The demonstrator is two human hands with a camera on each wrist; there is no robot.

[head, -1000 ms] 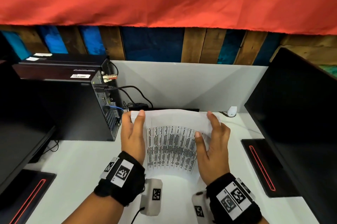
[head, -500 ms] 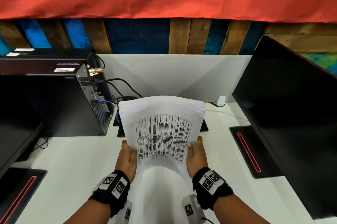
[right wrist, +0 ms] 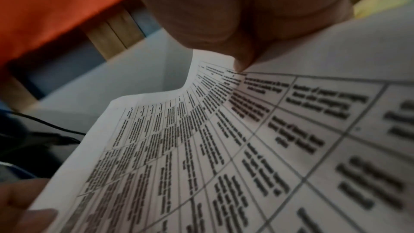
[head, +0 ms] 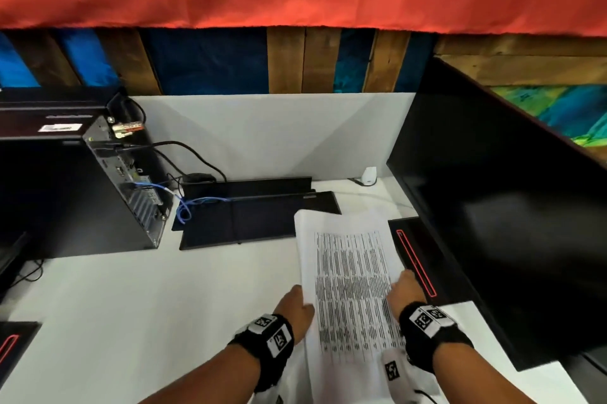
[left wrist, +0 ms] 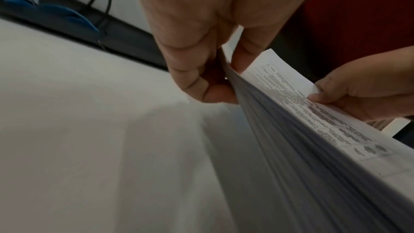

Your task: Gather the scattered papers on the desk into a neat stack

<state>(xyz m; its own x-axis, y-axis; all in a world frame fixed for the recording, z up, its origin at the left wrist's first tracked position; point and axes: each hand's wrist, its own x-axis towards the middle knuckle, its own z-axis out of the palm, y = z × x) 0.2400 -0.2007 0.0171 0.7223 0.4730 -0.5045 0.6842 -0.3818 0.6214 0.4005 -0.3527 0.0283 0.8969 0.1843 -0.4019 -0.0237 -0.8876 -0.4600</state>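
Observation:
A stack of white papers (head: 348,272) with a printed table on the top sheet is held between both hands, lifted off the white desk (head: 138,311) at its right side. My left hand (head: 297,303) pinches the stack's left edge, thumb on top and fingers curled underneath (left wrist: 201,86). My right hand (head: 405,288) grips the right edge, its thumb (right wrist: 243,63) pressed on the top sheet. The sheets (left wrist: 291,130) lie together, their edges fanned slightly and blurred in the left wrist view. The far end of the stack (right wrist: 156,121) curves upward.
A black monitor (head: 499,206) and its red-lined base (head: 417,259) stand close on the right. A black computer tower (head: 65,193) with cables stands at left, and a flat black panel (head: 249,216) lies at the back. A white partition (head: 262,134) closes the desk's far side.
Both hands slid from the stack's far end down to its sides, then carried the stack rightward toward the monitor base. The black panel behind is now uncovered.

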